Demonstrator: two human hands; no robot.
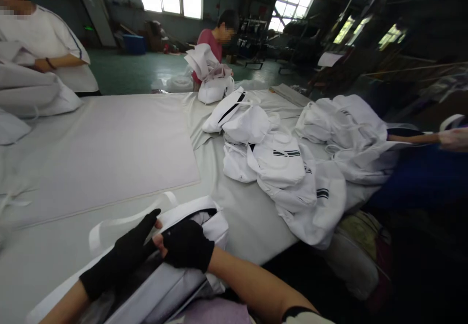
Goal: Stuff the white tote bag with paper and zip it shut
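Note:
A white bag [215, 226] with a dark-edged opening lies at the near edge of the cloth-covered table. My left hand [126, 251], in a black glove with bare fingertips, is closed on the opening's edge, its index finger stretched along the rim. Close beside it, my right hand [188, 246], gloved the same way, is curled round the same edge with its thumb pressed in. The fingertips of both hands nearly meet. A pale strap [127, 219] loops over the table beyond my left hand. The inside of the bag is mostly in shadow.
White bags with dark stripes [281, 163] are heaped at the right, with another pile [347, 124] behind. A flat pale sheet [135, 153] covers the table's left part. People stand at the far left [54, 46] and far side [212, 41]; another person's hand [453, 139] shows at right.

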